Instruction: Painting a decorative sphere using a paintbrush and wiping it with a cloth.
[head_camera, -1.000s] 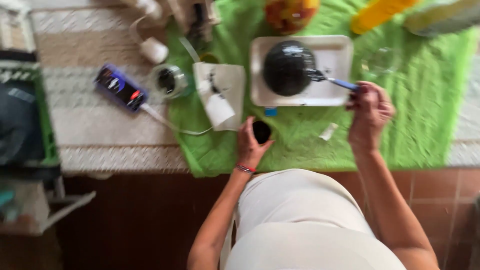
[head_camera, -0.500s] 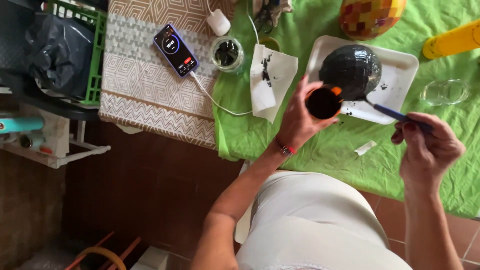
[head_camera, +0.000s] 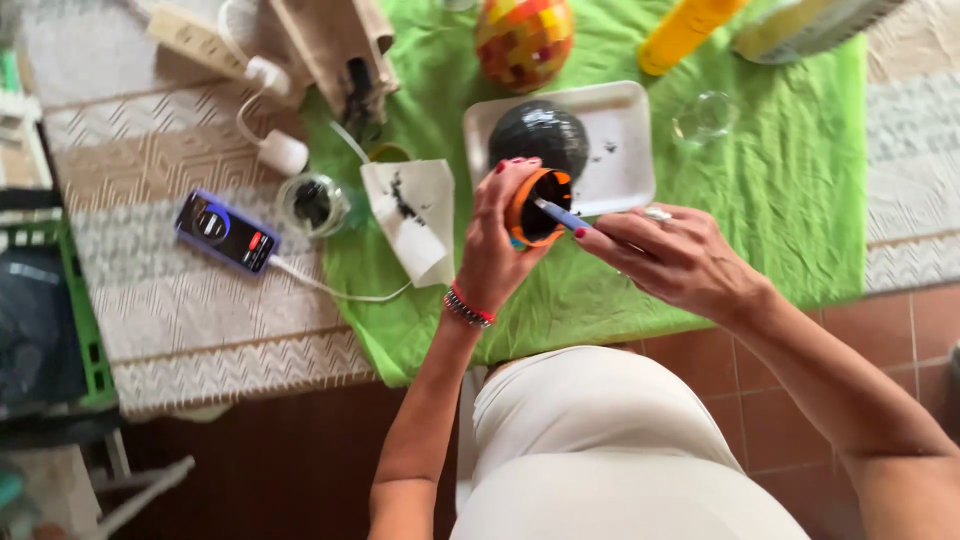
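Observation:
My left hand (head_camera: 493, 250) grips a small orange pot of black paint (head_camera: 537, 208), tilted toward me above the green cloth (head_camera: 740, 200). My right hand (head_camera: 675, 255) holds a thin blue-handled brush (head_camera: 560, 214) whose tip dips into the pot. Just beyond the pot, a black-painted egg-shaped object (head_camera: 540, 135) rests on a white tray (head_camera: 625, 150).
A paint-smeared white napkin (head_camera: 412, 215), a glass jar with dark water (head_camera: 313, 203) and a phone (head_camera: 227, 231) on a charging cable lie to the left. A multicoloured mosaic egg (head_camera: 523, 38), a yellow bottle (head_camera: 688, 30) and a clear glass (head_camera: 705, 117) stand farther back. A green crate (head_camera: 80, 310) sits at far left.
My right hand has brought the brush from out at the right into the pot. My left hand kept the pot raised near the tray. The camera view shifted.

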